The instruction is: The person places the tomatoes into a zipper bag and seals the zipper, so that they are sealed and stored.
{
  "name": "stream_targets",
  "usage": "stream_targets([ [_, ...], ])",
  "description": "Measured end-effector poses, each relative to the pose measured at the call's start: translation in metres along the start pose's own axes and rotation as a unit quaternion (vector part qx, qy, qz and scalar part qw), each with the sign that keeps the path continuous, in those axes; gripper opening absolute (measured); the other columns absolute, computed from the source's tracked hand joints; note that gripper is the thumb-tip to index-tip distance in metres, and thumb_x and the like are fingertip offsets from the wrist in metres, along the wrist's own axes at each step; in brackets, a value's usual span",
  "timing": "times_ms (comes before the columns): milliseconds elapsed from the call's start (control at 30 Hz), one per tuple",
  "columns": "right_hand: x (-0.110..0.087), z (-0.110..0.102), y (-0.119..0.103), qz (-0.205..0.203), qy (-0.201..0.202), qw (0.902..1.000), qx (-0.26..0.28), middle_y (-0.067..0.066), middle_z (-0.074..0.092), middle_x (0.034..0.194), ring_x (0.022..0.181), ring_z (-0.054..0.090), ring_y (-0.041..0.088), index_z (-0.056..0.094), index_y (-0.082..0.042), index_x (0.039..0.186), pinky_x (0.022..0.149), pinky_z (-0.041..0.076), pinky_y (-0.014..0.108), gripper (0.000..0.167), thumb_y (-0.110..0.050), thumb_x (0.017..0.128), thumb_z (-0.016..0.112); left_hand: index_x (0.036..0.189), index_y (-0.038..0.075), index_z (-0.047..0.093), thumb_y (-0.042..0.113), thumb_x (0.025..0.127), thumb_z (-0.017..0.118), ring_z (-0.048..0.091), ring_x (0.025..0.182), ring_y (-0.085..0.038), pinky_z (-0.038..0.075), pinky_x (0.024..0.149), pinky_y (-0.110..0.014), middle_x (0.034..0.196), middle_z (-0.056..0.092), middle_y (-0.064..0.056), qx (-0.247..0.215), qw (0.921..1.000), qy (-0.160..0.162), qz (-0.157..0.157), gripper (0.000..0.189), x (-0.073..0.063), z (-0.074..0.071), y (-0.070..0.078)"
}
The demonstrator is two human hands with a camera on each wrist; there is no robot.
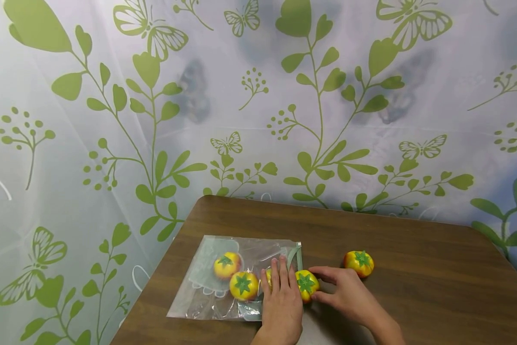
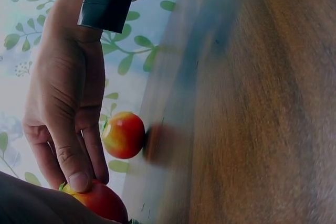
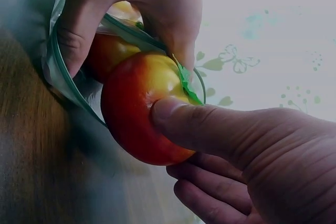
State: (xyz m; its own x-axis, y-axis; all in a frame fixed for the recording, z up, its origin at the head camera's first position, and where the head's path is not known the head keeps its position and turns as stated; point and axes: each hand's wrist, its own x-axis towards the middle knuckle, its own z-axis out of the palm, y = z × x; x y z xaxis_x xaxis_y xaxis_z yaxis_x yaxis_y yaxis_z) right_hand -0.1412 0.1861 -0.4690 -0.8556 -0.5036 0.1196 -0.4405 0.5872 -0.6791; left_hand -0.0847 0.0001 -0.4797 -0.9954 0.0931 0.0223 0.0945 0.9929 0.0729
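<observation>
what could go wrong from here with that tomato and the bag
The tomato in the right hand might snag on the bag, being right at its opening. The thin plastic could sag if the left hand lifts. Another tomato just inside might roll out.

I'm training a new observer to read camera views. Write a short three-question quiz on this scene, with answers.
1. Multiple choice: What is the right hand doing?
A) Lying flat on the wood
B) Pinching a fruit at the mouth of the clear bag
C) Holding a knife

2. True or false: No fruit lies in the clear bag beneath and beside the left hand.

3. Fill in: In the head view, the loose fruit on the wooden table lies to the ____ of the clear bag.

Key:
1. B
2. False; fruits show inside it.
3. right
</observation>
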Motion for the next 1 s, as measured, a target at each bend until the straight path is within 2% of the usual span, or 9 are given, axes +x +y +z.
stream_targets([
  [200,0.002,0.004,-0.002,-0.011,-0.009,0.9999,0.005,0.011,0.079,0.132,0.113,0.080,0.033,0.077,-0.009,0.131,0.093,0.064,0.049,0.050,-0.026,0.087,0.094,0.162,0.006,0.047,0.025,0.087,0.092,0.030,0.166,-0.041,0.031,0.129,-0.065,0.180,0.029,-0.018,0.002,0.9999,0.014,0.006,0.090,-0.001,-0.001,-0.001],
  [333,0.004,0.009,-0.004,-0.028,-0.010,0.9996,0.002,0.011,0.079,0.132,0.114,0.080,0.033,0.077,-0.009,0.132,0.094,0.065,0.047,0.050,-0.024,0.088,0.094,0.163,0.005,0.046,0.030,0.091,0.088,0.030,0.166,-0.041,0.034,0.127,-0.064,0.179,0.029,-0.019,0.001,0.9996,0.026,0.009,0.087,-0.002,-0.001,-0.001],
  [433,0.006,0.013,-0.006,-0.036,-0.009,0.9993,-0.009,0.012,0.079,0.132,0.113,0.080,0.033,0.077,-0.008,0.132,0.092,0.065,0.047,0.050,-0.024,0.088,0.094,0.166,0.005,0.043,0.034,0.094,0.086,0.028,0.167,-0.041,0.033,0.128,-0.063,0.180,0.027,-0.019,0.005,0.9998,0.018,0.011,0.089,-0.002,-0.001,-0.001],
  [567,0.010,0.018,-0.007,-0.041,-0.011,0.9988,-0.022,0.013,0.079,0.131,0.112,0.080,0.033,0.077,-0.006,0.132,0.091,0.065,0.047,0.049,-0.021,0.088,0.094,0.167,0.006,0.041,0.030,0.095,0.084,0.026,0.168,-0.040,0.032,0.129,-0.063,0.181,0.024,-0.018,0.011,0.9999,0.005,0.011,0.087,-0.001,0.000,-0.002],
  [767,0.017,0.026,-0.010,-0.041,0.002,0.9982,-0.044,0.011,0.080,0.130,0.112,0.080,0.030,0.079,-0.007,0.131,0.091,0.066,0.046,0.048,-0.017,0.087,0.094,0.168,0.007,0.040,0.025,0.101,0.077,0.026,0.168,-0.039,0.030,0.130,-0.063,0.182,0.024,-0.017,0.012,0.9999,0.003,0.008,0.079,-0.001,-0.002,-0.001],
  [1000,0.022,0.032,-0.016,-0.051,0.019,0.9973,-0.049,0.013,0.080,0.129,0.111,0.081,0.031,0.078,-0.005,0.132,0.091,0.065,0.047,0.050,-0.015,0.086,0.095,0.166,0.006,0.042,0.019,0.101,0.074,0.028,0.167,-0.038,0.031,0.130,-0.062,0.181,0.027,-0.017,0.011,0.9998,0.018,0.005,0.074,-0.002,-0.002,-0.001],
])
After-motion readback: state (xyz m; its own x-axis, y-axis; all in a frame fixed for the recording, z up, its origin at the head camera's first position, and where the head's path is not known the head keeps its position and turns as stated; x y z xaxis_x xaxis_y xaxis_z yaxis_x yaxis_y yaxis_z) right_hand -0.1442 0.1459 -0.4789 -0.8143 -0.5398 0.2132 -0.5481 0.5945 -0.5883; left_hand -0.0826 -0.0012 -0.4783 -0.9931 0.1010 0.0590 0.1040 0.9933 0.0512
